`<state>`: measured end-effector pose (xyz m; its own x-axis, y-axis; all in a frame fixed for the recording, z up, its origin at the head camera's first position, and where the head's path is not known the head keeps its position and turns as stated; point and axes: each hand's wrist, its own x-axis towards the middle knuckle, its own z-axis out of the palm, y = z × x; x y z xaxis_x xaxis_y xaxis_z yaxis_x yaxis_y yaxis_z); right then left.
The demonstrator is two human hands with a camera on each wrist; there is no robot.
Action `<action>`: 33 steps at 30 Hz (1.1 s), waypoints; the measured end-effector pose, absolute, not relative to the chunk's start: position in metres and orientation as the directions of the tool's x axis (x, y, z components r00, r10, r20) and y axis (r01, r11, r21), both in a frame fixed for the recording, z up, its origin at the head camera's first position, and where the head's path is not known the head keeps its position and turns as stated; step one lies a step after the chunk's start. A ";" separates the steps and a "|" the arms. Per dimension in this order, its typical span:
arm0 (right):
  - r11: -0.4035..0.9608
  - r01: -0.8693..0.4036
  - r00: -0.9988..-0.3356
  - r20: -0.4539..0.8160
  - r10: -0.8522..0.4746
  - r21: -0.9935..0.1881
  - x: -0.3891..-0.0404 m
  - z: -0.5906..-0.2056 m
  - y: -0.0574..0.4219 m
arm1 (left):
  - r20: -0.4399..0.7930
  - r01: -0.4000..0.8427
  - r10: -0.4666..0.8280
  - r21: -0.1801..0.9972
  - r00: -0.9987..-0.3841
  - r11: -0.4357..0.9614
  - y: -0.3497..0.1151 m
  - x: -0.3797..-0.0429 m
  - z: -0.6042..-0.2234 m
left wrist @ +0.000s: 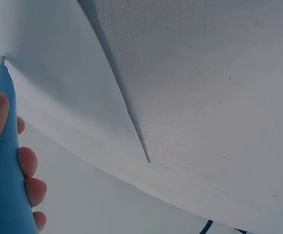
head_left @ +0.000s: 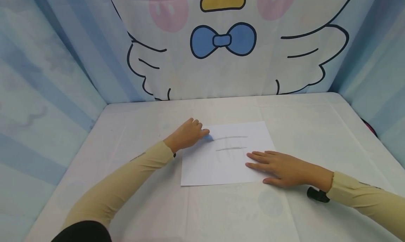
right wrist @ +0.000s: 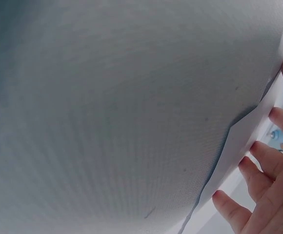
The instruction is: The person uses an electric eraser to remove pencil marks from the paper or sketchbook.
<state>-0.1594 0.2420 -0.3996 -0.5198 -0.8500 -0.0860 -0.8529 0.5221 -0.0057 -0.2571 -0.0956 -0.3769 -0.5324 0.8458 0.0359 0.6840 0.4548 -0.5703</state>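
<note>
A white sheet of paper (head_left: 205,170) lies on the table, with two dark grey pencil lines (head_left: 231,149), one above the other, and fainter smudges below them. My left hand (head_left: 186,133) grips a thick blue electric eraser (left wrist: 5,185), fingers wrapped round its body and thumb on its upper side. In the left wrist view its narrow tip meets the paper. From the head it appears at the left end of the upper line. My right hand (head_left: 286,169) rests with fingers spread on the sheet's right edge; the right wrist view shows its fingertips (right wrist: 251,146) on the paper.
A pale cloth (head_left: 152,200) covers the table. Behind it hangs a curtain (head_left: 221,73) printed with a blue bow tie, and blue-and-white curtains (head_left: 38,94) stand at both sides. A black strap piece (head_left: 317,195) sits at the right wrist.
</note>
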 end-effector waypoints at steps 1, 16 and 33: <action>0.522 -0.853 -0.520 -0.087 -0.850 -0.004 -0.159 -0.399 0.242 | 0.031 0.683 0.843 -0.570 -0.536 0.456 -0.095 -0.257 -0.377; 0.522 -0.853 -0.519 -0.080 -0.851 -0.019 -0.158 -0.398 0.243 | 0.007 0.689 0.841 -0.569 -0.542 0.449 -0.091 -0.259 -0.377; 0.550 -0.834 -0.542 -0.126 -0.831 -0.038 -0.156 -0.393 0.239 | -0.013 0.690 0.840 -0.576 -0.543 0.438 -0.091 -0.258 -0.374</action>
